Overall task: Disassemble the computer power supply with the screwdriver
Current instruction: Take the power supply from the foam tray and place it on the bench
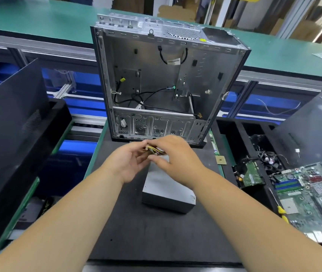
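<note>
While both hands work together just above the far end of the supply (168,185), the left hand (130,163) is cupped palm-up with its fingers curled about the wire bundle (156,150), and the right hand (176,156) closes over the same bundle from above, thumb pressed toward the casing top. Neither hand carries a tool. The supply, a grey metal box, lies flat on the dark mat (132,222) of the desk (274,52), directly beneath and nearer than the hands, its yellow and black wires issuing from the far end. It appears intact: the lid is on and no opened seam shows, so disassembly proper is judged not yet begun. The supply is already out of the case (166,81), which stands open and stripped just beyond the hands, a few loose cables remaining inside. The screwdriver (280,210), yellow-handled, lies well to the right against the motherboard (313,199), untouched. A drive (250,175) sits left of that board. Remaining, as judged: clear the wires, fetch the screwdriver, remove the casing screws, lift the lid.
</note>
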A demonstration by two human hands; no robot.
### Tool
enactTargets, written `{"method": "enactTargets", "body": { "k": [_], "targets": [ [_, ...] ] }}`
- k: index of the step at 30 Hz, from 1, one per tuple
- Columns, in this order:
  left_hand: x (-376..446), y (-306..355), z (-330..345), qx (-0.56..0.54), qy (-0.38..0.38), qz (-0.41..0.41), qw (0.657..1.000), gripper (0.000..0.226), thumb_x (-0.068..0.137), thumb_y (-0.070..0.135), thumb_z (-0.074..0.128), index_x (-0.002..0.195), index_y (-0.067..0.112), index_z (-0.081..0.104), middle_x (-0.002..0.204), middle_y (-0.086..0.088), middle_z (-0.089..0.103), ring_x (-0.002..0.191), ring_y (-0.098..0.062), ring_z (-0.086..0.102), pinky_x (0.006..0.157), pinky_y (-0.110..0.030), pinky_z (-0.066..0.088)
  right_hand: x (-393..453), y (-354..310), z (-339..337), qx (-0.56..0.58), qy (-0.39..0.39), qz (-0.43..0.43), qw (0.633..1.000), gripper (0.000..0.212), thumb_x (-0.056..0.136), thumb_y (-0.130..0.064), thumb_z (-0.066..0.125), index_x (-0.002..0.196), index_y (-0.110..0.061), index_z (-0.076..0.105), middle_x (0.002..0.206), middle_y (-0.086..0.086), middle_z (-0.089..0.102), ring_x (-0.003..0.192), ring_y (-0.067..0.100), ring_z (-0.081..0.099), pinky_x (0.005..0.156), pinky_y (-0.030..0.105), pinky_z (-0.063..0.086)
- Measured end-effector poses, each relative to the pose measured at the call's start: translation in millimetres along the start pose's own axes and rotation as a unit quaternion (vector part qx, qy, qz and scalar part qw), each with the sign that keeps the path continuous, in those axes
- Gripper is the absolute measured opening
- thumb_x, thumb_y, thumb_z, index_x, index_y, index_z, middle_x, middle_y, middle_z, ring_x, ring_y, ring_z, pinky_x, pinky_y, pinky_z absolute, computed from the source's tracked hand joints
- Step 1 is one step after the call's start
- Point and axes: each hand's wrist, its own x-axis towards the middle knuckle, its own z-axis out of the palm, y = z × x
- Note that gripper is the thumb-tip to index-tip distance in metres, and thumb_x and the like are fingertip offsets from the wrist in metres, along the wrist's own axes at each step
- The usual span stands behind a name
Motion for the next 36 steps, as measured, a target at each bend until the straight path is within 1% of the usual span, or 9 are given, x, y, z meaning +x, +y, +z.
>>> {"method": "enactTargets", "body": {
  "k": [6, 10, 14, 19, 23, 26, 28, 31, 36],
  "targets": [
    [7, 19, -16, -0.057, 0.078, -0.050, 0.994, 0.018, 0.095, 0.009, 0.047, 0.086, 0.004, 0.061, 0.063, -0.003, 0.069, 0.057, -0.015, 0.071, 0.054, -0.024, 0.058, -19, 28, -13, 0.086, 0.079, 0.130, 0.985, 0.040, 0.105, -0.028, 0.043, 0.143, -0.023, 0.051, 0.141, -0.006, 0.054, 0.134, 0.012, 0.042, 0.115, 0.036, 0.029],
    [16, 23, -41, 0.074, 0.115, -0.086, 0.987, 0.028, 0.101, 0.019, 0.038, 0.088, 0.007, 0.060, 0.046, 0.004, 0.054, 0.038, -0.006, 0.056, 0.051, -0.026, 0.045, -33, 53, -9, 0.117, 0.077, 0.245, 0.959, 0.036, 0.107, -0.031, 0.038, 0.137, -0.024, 0.058, 0.136, -0.007, 0.058, 0.129, 0.012, 0.047, 0.107, 0.030, 0.034],
    [20, 28, -64, 0.198, 0.153, -0.096, 0.964, 0.017, 0.099, 0.008, 0.047, 0.086, 0.016, 0.055, 0.059, -0.001, 0.049, 0.039, -0.009, 0.051, 0.037, -0.016, 0.042, -42, 64, 0, 0.150, 0.052, 0.309, 0.938, 0.037, 0.107, -0.032, 0.038, 0.136, -0.021, 0.059, 0.135, -0.004, 0.057, 0.124, 0.012, 0.047, 0.099, 0.024, 0.029],
    [19, 28, -92, 0.485, 0.074, -0.067, 0.869, 0.010, 0.085, 0.007, 0.073, 0.085, 0.008, 0.063, 0.079, -0.009, 0.060, 0.069, -0.019, 0.054, 0.064, -0.027, 0.045, -48, 71, 4, 0.201, 0.058, 0.390, 0.897, 0.040, 0.107, -0.033, 0.033, 0.136, -0.020, 0.058, 0.137, -0.004, 0.056, 0.122, 0.013, 0.047, 0.098, 0.026, 0.031],
    [19, 25, -98, 0.525, 0.086, -0.061, 0.845, 0.028, 0.081, 0.015, 0.080, 0.104, 0.013, 0.065, 0.098, -0.006, 0.067, 0.092, -0.022, 0.060, 0.085, -0.031, 0.048, -49, 81, 1, 0.234, 0.076, 0.457, 0.855, 0.038, 0.106, -0.031, 0.033, 0.129, -0.023, 0.062, 0.126, 0.000, 0.059, 0.112, 0.019, 0.052, 0.088, 0.029, 0.037],
    [20, 23, -92, 0.537, 0.133, 0.016, 0.833, 0.035, 0.084, 0.027, 0.077, 0.115, 0.018, 0.064, 0.111, 0.000, 0.063, 0.107, -0.020, 0.059, 0.099, -0.034, 0.045, -45, 84, 4, 0.254, 0.063, 0.498, 0.827, 0.035, 0.104, -0.023, 0.036, 0.125, -0.024, 0.064, 0.119, 0.001, 0.060, 0.102, 0.016, 0.055, 0.075, 0.026, 0.043],
    [15, 20, -76, 0.567, 0.142, 0.106, 0.804, 0.030, 0.084, 0.030, 0.074, 0.111, 0.025, 0.064, 0.110, 0.005, 0.062, 0.104, -0.017, 0.061, 0.097, -0.033, 0.046, -46, 86, 9, 0.256, 0.051, 0.486, 0.834, 0.030, 0.103, -0.015, 0.043, 0.124, -0.020, 0.064, 0.118, 0.005, 0.063, 0.092, 0.017, 0.059, 0.059, 0.017, 0.042],
    [2, 5, -45, 0.596, 0.081, 0.181, 0.778, 0.017, 0.082, 0.031, 0.072, 0.094, 0.036, 0.061, 0.096, 0.014, 0.064, 0.091, -0.011, 0.063, 0.082, -0.027, 0.048, -53, 90, 16, 0.261, 0.043, 0.467, 0.843, 0.029, 0.099, -0.011, 0.056, 0.128, -0.014, 0.061, 0.122, 0.006, 0.065, 0.108, 0.026, 0.063, 0.073, 0.024, 0.049],
    [-4, -33, -22, 0.723, -0.011, 0.036, 0.690, 0.048, 0.079, 0.057, 0.066, 0.116, 0.028, 0.054, 0.108, 0.012, 0.064, 0.093, -0.014, 0.058, 0.075, -0.029, 0.044, -57, 94, 18, 0.272, 0.050, 0.464, 0.842, 0.032, 0.099, -0.011, 0.057, 0.130, -0.015, 0.060, 0.117, 0.002, 0.065, 0.107, 0.024, 0.064, 0.074, 0.021, 0.047]
  ]
}}
